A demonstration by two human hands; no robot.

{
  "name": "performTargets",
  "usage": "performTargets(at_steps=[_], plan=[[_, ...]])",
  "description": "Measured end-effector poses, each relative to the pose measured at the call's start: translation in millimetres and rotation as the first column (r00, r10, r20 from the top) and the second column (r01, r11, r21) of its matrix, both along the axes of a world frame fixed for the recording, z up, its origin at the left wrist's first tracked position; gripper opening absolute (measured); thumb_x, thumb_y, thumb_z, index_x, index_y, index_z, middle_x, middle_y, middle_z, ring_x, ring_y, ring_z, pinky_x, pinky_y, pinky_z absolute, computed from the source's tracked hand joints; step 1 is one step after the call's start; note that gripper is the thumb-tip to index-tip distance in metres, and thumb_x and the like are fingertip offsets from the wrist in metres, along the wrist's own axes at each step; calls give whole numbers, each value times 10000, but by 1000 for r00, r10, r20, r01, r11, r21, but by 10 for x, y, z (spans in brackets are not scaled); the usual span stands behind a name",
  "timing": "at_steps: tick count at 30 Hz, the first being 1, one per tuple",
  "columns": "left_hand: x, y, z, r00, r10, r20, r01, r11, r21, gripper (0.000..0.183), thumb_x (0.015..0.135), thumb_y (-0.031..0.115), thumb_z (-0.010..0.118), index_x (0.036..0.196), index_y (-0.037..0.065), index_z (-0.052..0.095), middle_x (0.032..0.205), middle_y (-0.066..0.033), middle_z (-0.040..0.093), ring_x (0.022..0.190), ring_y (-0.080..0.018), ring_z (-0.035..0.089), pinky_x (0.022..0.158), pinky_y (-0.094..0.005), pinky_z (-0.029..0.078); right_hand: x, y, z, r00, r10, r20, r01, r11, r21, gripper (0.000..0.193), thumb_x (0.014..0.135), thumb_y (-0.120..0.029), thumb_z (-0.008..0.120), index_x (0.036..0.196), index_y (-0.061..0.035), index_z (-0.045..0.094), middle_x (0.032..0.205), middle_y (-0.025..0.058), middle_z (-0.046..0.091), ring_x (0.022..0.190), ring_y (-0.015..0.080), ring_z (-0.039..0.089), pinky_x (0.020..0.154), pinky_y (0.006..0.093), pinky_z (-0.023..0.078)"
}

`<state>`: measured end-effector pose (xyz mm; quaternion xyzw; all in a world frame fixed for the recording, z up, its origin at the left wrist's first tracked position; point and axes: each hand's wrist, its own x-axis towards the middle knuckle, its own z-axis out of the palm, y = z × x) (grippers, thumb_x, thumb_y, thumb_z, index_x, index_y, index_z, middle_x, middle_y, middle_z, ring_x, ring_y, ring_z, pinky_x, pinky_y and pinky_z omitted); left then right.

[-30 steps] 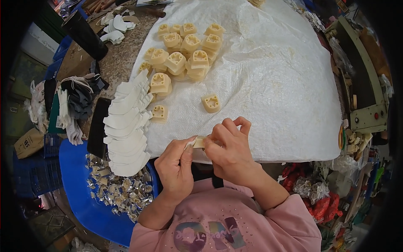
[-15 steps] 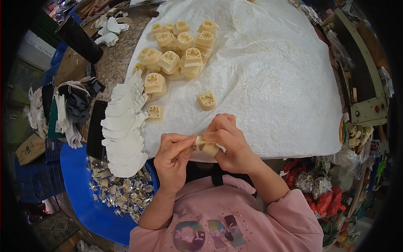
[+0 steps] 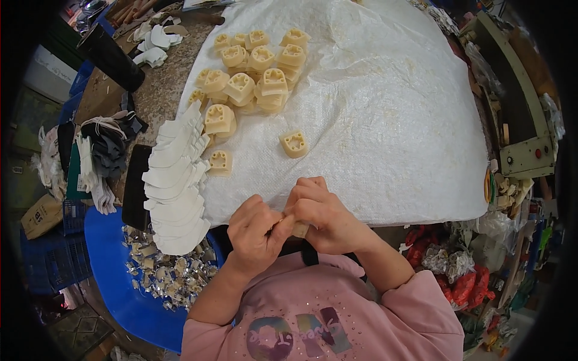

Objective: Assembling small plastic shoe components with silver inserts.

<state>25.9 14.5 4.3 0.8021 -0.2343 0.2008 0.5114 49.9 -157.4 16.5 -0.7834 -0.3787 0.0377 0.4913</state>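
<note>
So, biggest first: the counter is mostly covered by a white woven sheet, with bare mottled surface left showing along the left edge. Off the near left corner, a blue plastic tub is parked, loaded with silvery and cream scraps. An overlapping row of curved white cut pieces is laid down the left edge, reaching out past the near left corner. Toward the far left corner, a cluster of cream molded blocks with holes in their tops is piled on the sheet, and a black tube is stood further left.

The left hand and right hand are brought together at the middle of the near edge. One lone cream block is left well apart from the pile, beyond the hands.

Smallest is the cream piece between the hands, right at the near edge and mostly hidden. It's grasped by the right grip, and its left end looks pinched by the left, fingers curled tight. Some fine two-handed fingerwork seems to be in hand; whether it's being peeled, bent or pressed can't be told. For the next move, a firm right hold and careful left fingertips would probably be needed.
</note>
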Motion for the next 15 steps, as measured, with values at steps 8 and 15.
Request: performTargets(at_steps=[8,15], plan=[[7,191,-11,979,179,95,-179,984,-11,179,676,-83,683,785,49,634,695,-47,496,688,-224,476,625,-309,395,-29,103,130,947,-234,221,224,972,69,279,660,7,671,921,-57,598,982,73,588,902,277,501,804,399,386],[-38,133,82,980,168,102,-140,962,-235,284,662,-136,663,853,71,628,823,-67,512,729,-227,486,664,-318,432,-294,74,-146,748,-74,-660,405,839,365,186,889,-65,590,1063,-11,549,1028,96,605,918,187,588,828,313,472]])
